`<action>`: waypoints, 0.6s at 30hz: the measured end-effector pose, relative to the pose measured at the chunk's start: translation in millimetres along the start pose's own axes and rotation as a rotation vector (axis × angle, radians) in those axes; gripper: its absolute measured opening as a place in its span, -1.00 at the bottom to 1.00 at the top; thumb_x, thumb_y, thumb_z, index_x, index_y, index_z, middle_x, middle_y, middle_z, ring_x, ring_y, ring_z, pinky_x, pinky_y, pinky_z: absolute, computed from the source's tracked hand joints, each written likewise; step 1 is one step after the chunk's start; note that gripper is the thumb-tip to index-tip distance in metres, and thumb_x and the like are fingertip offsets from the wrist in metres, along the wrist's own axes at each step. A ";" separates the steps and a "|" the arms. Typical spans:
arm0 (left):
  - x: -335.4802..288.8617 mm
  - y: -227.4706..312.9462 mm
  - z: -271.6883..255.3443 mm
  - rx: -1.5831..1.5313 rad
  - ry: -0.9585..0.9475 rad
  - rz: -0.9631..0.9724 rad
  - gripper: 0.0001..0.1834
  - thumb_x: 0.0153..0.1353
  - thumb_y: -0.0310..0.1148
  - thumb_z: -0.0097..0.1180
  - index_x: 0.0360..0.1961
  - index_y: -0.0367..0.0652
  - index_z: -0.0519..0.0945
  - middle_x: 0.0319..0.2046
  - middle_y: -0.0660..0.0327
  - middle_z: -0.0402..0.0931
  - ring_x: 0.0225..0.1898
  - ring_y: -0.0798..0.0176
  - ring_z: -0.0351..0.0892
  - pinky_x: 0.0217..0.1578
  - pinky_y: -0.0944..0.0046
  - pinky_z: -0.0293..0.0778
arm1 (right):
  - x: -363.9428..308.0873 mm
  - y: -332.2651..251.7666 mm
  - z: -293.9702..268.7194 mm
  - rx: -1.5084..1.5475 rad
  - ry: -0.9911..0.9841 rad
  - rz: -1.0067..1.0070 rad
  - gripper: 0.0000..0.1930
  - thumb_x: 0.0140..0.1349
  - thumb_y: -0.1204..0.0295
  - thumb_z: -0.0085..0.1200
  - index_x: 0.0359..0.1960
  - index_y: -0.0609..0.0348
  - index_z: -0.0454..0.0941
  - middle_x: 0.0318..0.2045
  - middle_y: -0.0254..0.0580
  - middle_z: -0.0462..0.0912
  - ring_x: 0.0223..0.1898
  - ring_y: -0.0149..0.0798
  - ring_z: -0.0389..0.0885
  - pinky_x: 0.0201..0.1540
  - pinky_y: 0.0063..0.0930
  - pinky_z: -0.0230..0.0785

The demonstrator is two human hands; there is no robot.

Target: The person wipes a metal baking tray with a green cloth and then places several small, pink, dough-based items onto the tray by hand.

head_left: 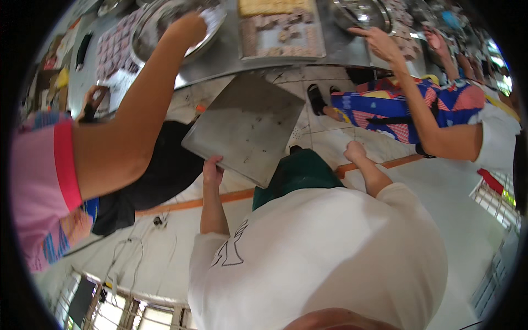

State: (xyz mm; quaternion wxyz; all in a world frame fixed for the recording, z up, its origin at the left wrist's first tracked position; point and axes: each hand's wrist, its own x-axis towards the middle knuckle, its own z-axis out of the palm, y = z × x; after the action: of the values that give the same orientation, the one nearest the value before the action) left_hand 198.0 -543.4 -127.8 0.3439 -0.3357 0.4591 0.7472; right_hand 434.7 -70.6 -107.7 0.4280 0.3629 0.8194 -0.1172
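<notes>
My left hand (213,171) grips a large flat metal baking tray (247,124) by its near left edge, thumb on top. The tray is grey, tilted, with dark specks on its surface, and hangs in front of me short of the work table. Away from the tray, my right hand (355,151) is at my right side, fingers curled into a loose fist, with nothing seen in it.
On the metal table (220,67) stand a steel bowl (137,44) with a co-worker's hand in it, a tray of cut pieces (283,53), and another bowl (379,25). Co-workers stand close on both sides: a pink sleeve (38,176) left, a patterned apron (379,110) right.
</notes>
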 end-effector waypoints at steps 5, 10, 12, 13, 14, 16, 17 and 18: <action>13.3 -15.6 42.4 0.094 -0.030 0.021 -0.55 -0.04 -0.63 0.04 -0.04 -0.24 0.42 -0.19 0.17 0.52 -0.14 0.14 0.55 -0.10 0.15 0.52 | -19.6 -42.3 -73.2 0.007 0.087 -0.186 -0.47 -0.03 0.51 0.03 0.08 0.05 0.39 0.21 0.09 0.23 0.09 0.09 0.43 0.07 -0.11 0.37; 22.1 -31.4 71.8 0.064 -0.025 -0.045 -0.59 -0.01 -0.61 0.00 -0.05 -0.33 0.41 -0.11 0.10 0.48 -0.08 0.11 0.52 -0.08 0.11 0.50 | -22.7 -62.9 -171.0 0.246 0.633 -0.469 -0.74 -0.02 0.59 -0.02 -0.25 0.07 0.50 -0.25 -0.08 0.48 -0.17 0.04 0.55 -0.19 -0.12 0.43; 20.0 -40.7 97.4 0.070 -0.008 -0.012 -0.60 0.00 -0.59 -0.01 -0.05 -0.34 0.40 -0.10 0.08 0.47 -0.07 0.08 0.52 -0.07 0.07 0.50 | -13.3 -58.5 -193.9 0.354 0.729 -0.557 -0.82 -0.01 0.58 -0.01 -0.34 0.08 0.49 -0.32 -0.14 0.47 -0.18 -0.01 0.54 -0.22 -0.13 0.43; 18.6 -46.3 110.0 0.070 -0.004 0.007 -0.60 0.01 -0.58 -0.01 -0.05 -0.34 0.40 -0.09 0.07 0.46 -0.07 0.07 0.52 -0.07 0.05 0.51 | -4.9 -54.9 -204.6 0.454 0.814 -0.606 -0.85 -0.02 0.58 0.00 -0.38 0.08 0.48 -0.36 -0.16 0.46 -0.23 -0.01 0.55 -0.27 -0.15 0.42; 17.7 -50.0 124.5 0.077 -0.002 0.026 -0.60 0.02 -0.57 -0.01 -0.05 -0.35 0.40 -0.08 0.05 0.46 -0.07 0.06 0.52 -0.06 0.03 0.51 | 3.6 -51.6 -215.1 0.555 0.911 -0.650 -0.88 -0.02 0.58 0.01 -0.42 0.07 0.47 -0.39 -0.18 0.45 -0.27 -0.02 0.55 -0.31 -0.17 0.42; 13.5 -57.1 151.3 0.053 -0.027 -0.004 -0.60 0.04 -0.54 -0.03 -0.03 -0.34 0.39 -0.08 0.04 0.45 -0.09 0.03 0.53 -0.07 -0.02 0.52 | 13.2 -51.0 -223.6 0.600 0.987 -0.700 -0.88 -0.03 0.58 0.01 -0.43 0.06 0.47 -0.41 -0.18 0.44 -0.28 -0.02 0.55 -0.32 -0.16 0.41; 11.1 -60.2 163.7 0.050 -0.034 -0.013 -0.60 0.04 -0.53 -0.03 -0.02 -0.34 0.39 -0.08 0.04 0.45 -0.10 0.03 0.53 -0.07 -0.04 0.53 | 15.1 -52.7 -224.1 0.638 1.046 -0.748 -0.87 -0.04 0.59 0.02 -0.45 0.05 0.47 -0.43 -0.19 0.43 -0.30 -0.01 0.55 -0.33 -0.15 0.41; 6.4 -62.5 177.7 0.044 -0.048 0.012 -0.61 0.05 -0.52 -0.04 -0.03 -0.33 0.39 -0.09 0.04 0.46 -0.11 0.02 0.53 -0.08 -0.05 0.54 | 12.4 -51.6 -222.3 0.624 1.004 -0.746 -0.85 -0.05 0.61 0.01 -0.44 0.05 0.47 -0.40 -0.21 0.44 -0.30 -0.02 0.54 -0.32 -0.16 0.41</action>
State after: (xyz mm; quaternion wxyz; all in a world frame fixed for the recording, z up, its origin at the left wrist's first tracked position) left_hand 213.0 -357.7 -98.7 0.3577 -0.3073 0.4689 0.7468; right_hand 257.3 10.7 11.2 -0.1956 0.1737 0.9160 -0.3043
